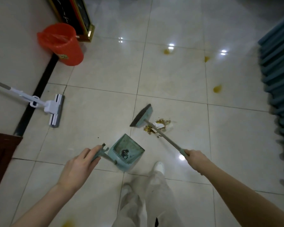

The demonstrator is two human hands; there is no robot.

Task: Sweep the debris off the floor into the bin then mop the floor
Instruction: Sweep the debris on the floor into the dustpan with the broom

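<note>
You are still in the sweeping part of the job. A pile of debris (156,126) lies on the floor (105,76), so it is not in the bin (62,45) yet. A little dark bit already sits in the dustpan (126,152). Yellow spots (217,88) are on the tiles too, some far ahead and one near your feet. Those look like a job for the mop (54,110), which lies flat on the floor by the wall, not yet in use. So most of the work is left: push the pile into the dustpan, tip it into the bin, then mop.

Your left hand (79,166) is closed around the dustpan handle. Your right hand (196,159) is closed around the broom (142,117) stick. The broom head is lifted a bit and tilted, and it is on the left side of the pile. The pile lies just under the stick, ahead of your right hand. The dustpan sits close to the pile, a little to its left and nearer to you. The red bin stands well apart, up by the wall on your left.
</note>
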